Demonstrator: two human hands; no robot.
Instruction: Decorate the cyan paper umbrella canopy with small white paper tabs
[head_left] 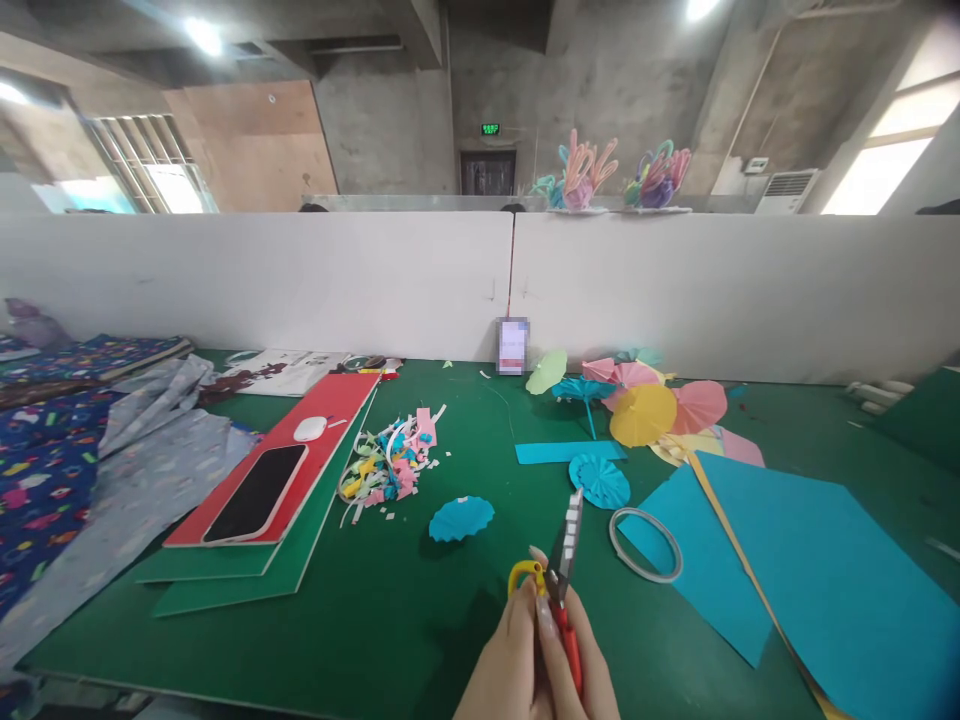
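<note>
At the near edge of the desk (420,640) the right hand (594,682) is clamped on the scissors (565,548), whose blades are nearly closed and point away. The left hand (501,672) presses beside it at the yellow loop; whether it grips I cannot tell. A steady hold low on the handles, tips kept off the fingers, seems wisest. Ahead lie two blue pleated discs (461,518), one tape ring (645,545), one blue strip (570,452), one scrap heap (390,465) and one phone (255,493).
</note>
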